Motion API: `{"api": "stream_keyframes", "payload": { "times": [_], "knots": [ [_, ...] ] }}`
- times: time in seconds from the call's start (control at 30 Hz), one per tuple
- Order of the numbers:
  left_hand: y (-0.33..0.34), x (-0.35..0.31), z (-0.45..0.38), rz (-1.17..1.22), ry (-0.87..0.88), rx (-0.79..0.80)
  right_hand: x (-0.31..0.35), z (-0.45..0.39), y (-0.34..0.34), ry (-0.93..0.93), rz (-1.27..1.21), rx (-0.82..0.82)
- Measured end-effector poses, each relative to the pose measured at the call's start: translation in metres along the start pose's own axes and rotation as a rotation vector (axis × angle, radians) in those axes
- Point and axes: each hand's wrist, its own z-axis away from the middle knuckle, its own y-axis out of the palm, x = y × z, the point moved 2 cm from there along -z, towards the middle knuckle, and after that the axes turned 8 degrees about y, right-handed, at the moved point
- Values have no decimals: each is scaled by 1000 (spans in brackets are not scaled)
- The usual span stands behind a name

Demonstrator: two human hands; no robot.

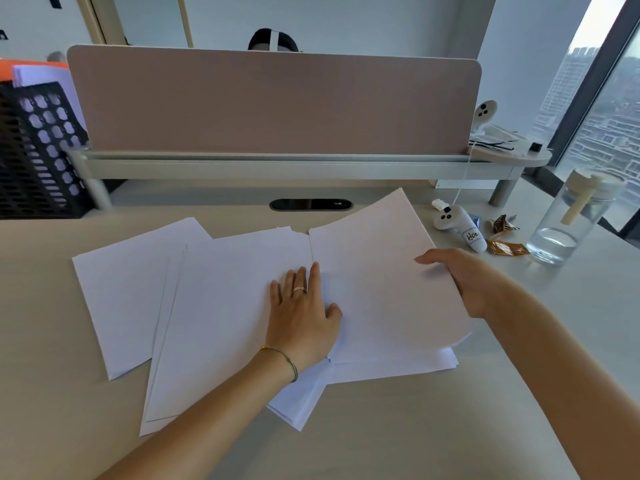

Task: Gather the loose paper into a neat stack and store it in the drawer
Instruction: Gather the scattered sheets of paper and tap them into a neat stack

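Observation:
Several loose white paper sheets (221, 306) lie fanned out and overlapping across the beige desk (381, 427). My left hand (301, 313) rests flat on the middle sheets, fingers spread, its thumb at the edge of the right-hand pile. My right hand (464, 282) grips the right edge of a small bundle of sheets (377, 271), thumb on top, and lifts that edge so the bundle curls off the desk. More sheets (398, 365) lie beneath it. No drawer is in view.
A pink divider screen (270, 102) on a grey rail closes the back of the desk. A black mesh file rack (34, 150) stands at the left. At the right are a white controller (457, 225), candy wrappers (505, 237) and a glass bottle (571, 220).

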Motion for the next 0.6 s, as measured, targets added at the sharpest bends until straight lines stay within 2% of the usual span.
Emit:
{"api": "stream_keyframes", "payload": {
  "times": [0.07,0.17,0.27,0.33,0.37,0.5,0.6],
  "knots": [
    [1,2,-1,31,-7,-9,5,2,-2,-29,-68,72],
    [-2,4,-1,125,-22,-57,2,1,-2,-29,-62,44],
    [-19,2,1,369,-59,-98,-7,1,3,4,-18,0],
    [-35,14,2,527,-101,-92,-3,8,1,-37,-2,-55],
    [-42,26,1,492,-100,-87,3,13,-1,-89,-32,-71],
    [-49,68,11,-33,-103,70,36,47,3,-267,-100,-77],
    [-40,61,22,-58,-121,148,62,76,25,-368,-116,-30]
  ]
}}
